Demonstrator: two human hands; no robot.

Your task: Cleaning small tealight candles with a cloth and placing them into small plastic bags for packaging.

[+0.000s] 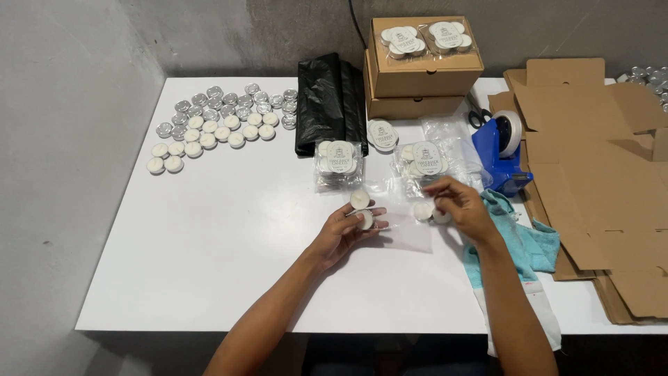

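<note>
The left hand lies palm up and half open on the white table, fingers curled under one tealight candle, with a second tealight perched at its fingertips at twelve o'clock. The right hand, loosely curled, pinches a tealight at its nine o'clock, over a clear plastic bag lying flat between the hands. Two packed bags of tealights sit just beyond at twelve o'clock. Loose tealights cluster far off at ten o'clock; a blue tape dispenser stands at one o'clock.
</note>
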